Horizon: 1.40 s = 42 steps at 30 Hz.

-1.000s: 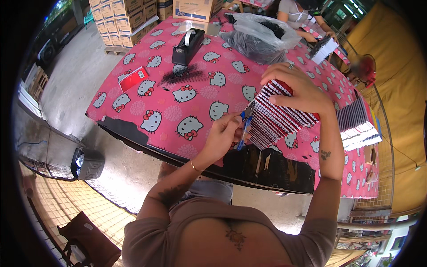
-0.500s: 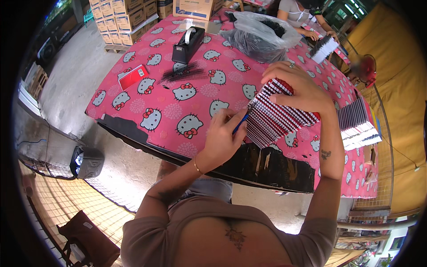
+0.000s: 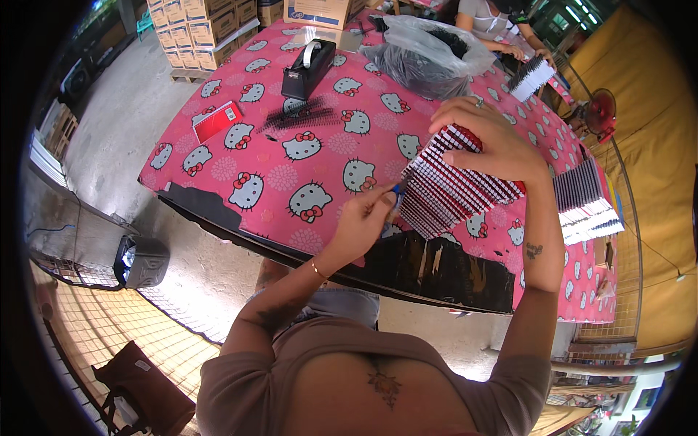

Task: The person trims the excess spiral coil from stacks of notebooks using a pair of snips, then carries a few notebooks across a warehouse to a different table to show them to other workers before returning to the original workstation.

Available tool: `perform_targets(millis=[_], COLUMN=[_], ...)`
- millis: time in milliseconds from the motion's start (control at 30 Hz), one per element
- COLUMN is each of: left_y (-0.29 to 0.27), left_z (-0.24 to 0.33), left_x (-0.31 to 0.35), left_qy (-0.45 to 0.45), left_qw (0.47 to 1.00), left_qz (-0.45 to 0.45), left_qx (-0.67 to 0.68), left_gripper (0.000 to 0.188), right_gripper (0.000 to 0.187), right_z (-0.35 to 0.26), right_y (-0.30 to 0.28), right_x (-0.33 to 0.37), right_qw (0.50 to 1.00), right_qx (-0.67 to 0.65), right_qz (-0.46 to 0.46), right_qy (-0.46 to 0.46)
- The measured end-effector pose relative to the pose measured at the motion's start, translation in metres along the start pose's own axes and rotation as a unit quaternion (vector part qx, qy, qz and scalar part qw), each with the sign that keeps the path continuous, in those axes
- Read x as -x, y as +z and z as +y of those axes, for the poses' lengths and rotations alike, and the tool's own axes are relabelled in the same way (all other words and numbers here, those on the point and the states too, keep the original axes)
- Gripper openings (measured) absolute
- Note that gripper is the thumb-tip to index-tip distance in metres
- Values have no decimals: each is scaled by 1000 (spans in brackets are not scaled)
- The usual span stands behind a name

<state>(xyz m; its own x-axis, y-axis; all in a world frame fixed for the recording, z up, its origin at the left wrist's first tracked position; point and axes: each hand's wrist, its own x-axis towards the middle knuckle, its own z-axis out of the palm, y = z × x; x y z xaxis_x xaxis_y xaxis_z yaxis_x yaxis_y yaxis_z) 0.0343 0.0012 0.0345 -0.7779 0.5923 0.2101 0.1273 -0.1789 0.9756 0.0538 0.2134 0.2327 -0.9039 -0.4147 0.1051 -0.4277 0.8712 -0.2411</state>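
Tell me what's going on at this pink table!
Someone's right hand is gripping a row of red notebooks with their coiled edges facing up. The left hand holds a small blue-handled tool, its tip at the end of the coils nearest that hand. Loose black coils and one red notebook lie off to the left. Farther back, another person has hands by a white stack.

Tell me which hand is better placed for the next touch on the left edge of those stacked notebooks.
Probably the left hand: it holds a blue-handled tool right at that edge of the notebooks. The right hand lies over their far end, apparently steadying them.
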Motion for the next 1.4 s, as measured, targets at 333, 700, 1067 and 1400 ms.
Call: perform_targets(millis=[333, 700, 1067, 1400], left_y=[-6, -5, -10, -10], left_z=[1, -16, -10, -16], left_x=[-2, -2, -1, -3], left_qy=[275, 120, 96, -189], left_qw=[842, 966, 967, 968], left_qz=[114, 45, 23, -24], left_qx=[-450, -224, -233, 161], left_gripper=[38, 35, 38, 37], right_gripper=[34, 35, 34, 34], right_z=[0, -1, -1, -2], right_y=[1, 1, 1, 1], right_x=[1, 1, 1, 4], right_qw=[1000, 1000, 1000, 1000], right_qx=[-7, -1, 3, 11], right_qz=[5, 8, 7, 11], right_qy=[-6, -11, -5, -1])
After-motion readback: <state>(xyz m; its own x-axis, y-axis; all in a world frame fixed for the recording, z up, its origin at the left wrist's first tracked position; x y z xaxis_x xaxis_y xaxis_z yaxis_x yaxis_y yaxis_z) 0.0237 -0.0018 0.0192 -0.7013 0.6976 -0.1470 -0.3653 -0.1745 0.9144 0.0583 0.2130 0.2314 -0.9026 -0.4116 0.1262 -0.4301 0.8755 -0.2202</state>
